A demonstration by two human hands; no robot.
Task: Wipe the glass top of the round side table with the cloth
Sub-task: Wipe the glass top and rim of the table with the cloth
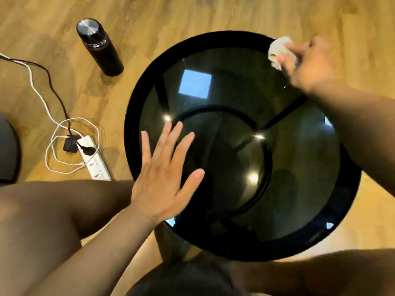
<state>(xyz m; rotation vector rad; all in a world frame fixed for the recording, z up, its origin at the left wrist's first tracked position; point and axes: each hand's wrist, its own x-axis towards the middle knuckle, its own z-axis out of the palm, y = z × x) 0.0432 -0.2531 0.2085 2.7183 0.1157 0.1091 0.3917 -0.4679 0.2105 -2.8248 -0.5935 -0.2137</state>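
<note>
On the wooden floor [149,22] off toward nine o'clock from the table lies a white power strip [94,161] with looped cables, and toward eleven o'clock stands a dark bottle [99,47]; both are well apart from the work and play no part in it. The left hand [164,174] is spread, fingers straight and fanned, over the round glass tabletop [235,82] at about eight o'clock, just inside the black rim [133,124]. Whether the palm presses on the glass to steady the table or hovers just above it cannot be told. The glass itself is dark and glossy, showing sharp reflections of lights and a bright window patch, with the frame and lower ring visible through it. No smears or crumbs can be made out, so the surface gives no sure sign of which parts are already wiped. The cloth [277,51], white and bunched, sits at about one o'clock, on the far edge of the glass where it meets the rim. The right hand [307,63], blurred as if in motion, grips it with curled fingers. I judge the wiping to be under way at the far edge, with at least the near half, from four to eight o'clock, likely left to cover.
</note>
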